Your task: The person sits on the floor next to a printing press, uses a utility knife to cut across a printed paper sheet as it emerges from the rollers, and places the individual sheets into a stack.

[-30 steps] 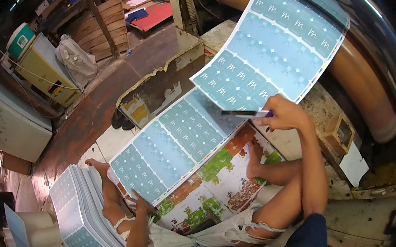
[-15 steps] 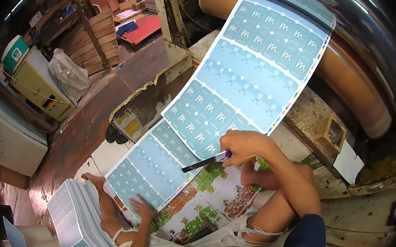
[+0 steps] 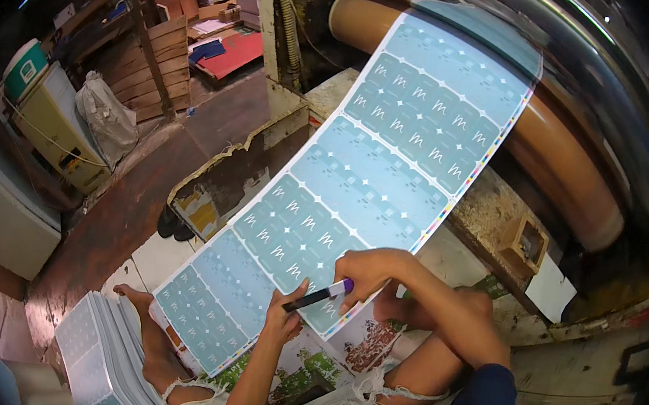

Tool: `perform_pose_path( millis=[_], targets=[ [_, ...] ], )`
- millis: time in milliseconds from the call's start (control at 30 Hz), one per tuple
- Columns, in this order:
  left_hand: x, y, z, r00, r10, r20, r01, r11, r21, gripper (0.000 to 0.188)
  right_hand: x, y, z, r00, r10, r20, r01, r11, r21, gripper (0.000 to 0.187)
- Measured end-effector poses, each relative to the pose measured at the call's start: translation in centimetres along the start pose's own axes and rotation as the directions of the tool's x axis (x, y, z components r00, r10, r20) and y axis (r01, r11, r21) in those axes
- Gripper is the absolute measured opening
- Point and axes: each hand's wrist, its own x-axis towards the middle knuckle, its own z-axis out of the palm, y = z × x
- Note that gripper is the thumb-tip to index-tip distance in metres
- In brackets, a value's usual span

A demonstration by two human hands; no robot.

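A long printed sheet [image 3: 373, 180] in pale blue and teal comes down from the roller and overlaps a shorter printed sheet [image 3: 201, 308] lying across my lap area. My right hand [image 3: 372, 273] is closed around the purple handle of a long dark-bladed knife [image 3: 317, 295], above the long sheet's right side. The blade points left, its tip reaching my left hand [image 3: 280, 319]. Thumb raised, that hand has its fingers curled at the long sheet's lower edge and seems to pinch it; the exact grip is partly hidden.
A big brown roller [image 3: 570, 171] runs along the far right. Beside it a small wooden box [image 3: 523, 245] sits on a worn ledge. At lower left is a thick stack of printed sheets [image 3: 103, 353]. A jagged-edged panel [image 3: 220, 192] stands left of the long sheet.
The long sheet has come further down from the roller. My left hand has moved up and right from the lower sheet to the long sheet's edge. My right hand has lowered with the knife.
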Motion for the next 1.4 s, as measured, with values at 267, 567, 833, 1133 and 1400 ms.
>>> perform_pose_path(
  millis=[267, 567, 833, 1133, 1400],
  targets=[
    [-2.9, 1.3, -7.3, 0.999, -0.002, -0.047, 0.013, 0.972, 0.236, 0.047, -6.3, 2.1, -6.4, 0.897, 0.332, -0.292, -0.231, 0.915, 0.332, 0.032],
    [-6.4, 3.6, -12.3, 0.995, -0.013, -0.100, 0.032, 0.983, 0.182, 0.052, -14.2, 7.7, -8.3, 0.231, 0.395, -0.889, -0.038, 0.917, 0.398, 0.025],
    [-9.3, 6.7, -18.0, 0.991, 0.085, -0.105, -0.049, 0.949, 0.310, 0.044, -16.9, 11.7, -7.5, -0.429, 0.340, -0.837, 0.114, 0.939, 0.323, 0.028],
    [-13.5, 8.3, -23.9, 0.984, 0.119, -0.131, -0.051, 0.898, 0.438, 0.041, -18.0, 13.8, -6.1, -0.404, 0.362, -0.840, 0.207, 0.931, 0.302, 0.031],
    [-16.4, 10.5, -24.5, 0.975, 0.123, -0.184, -0.023, 0.883, 0.469, 0.039, -18.9, 13.1, -4.9, -0.109, 0.445, -0.889, 0.123, 0.893, 0.432, 0.027]
  ],
)
